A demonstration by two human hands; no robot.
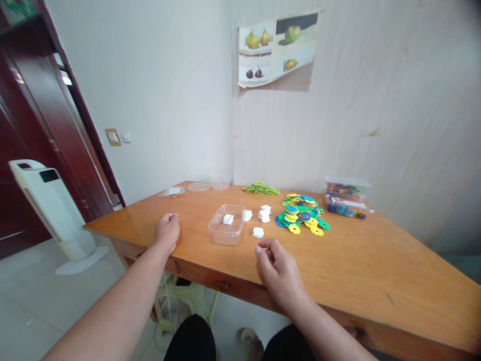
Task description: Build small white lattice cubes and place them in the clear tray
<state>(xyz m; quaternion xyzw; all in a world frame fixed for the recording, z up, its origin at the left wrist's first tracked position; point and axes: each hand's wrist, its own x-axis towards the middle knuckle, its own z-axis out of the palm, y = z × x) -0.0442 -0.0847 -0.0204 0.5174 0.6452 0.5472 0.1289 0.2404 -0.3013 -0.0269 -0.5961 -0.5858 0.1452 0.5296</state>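
Observation:
My left hand [167, 230] rests on the wooden table [376, 271] as a loose fist, holding nothing that I can see. My right hand [280, 271] lies near the table's front edge with fingers curled, just below a small white piece [258, 232]. A clear plastic container [227, 224] stands between the two hands with one white piece [228, 219] inside. More white pieces [264, 213] lie just right of the container. A pile of colourful flat discs [300, 213] sits further right.
A clear box of coloured pieces [346, 196] stands at the back right. A green beaded bunch [261, 189], a clear cup [220, 182], a lid [199, 187] and a small bag [171, 191] line the far edge. A white fan heater [50, 210] stands on the floor left.

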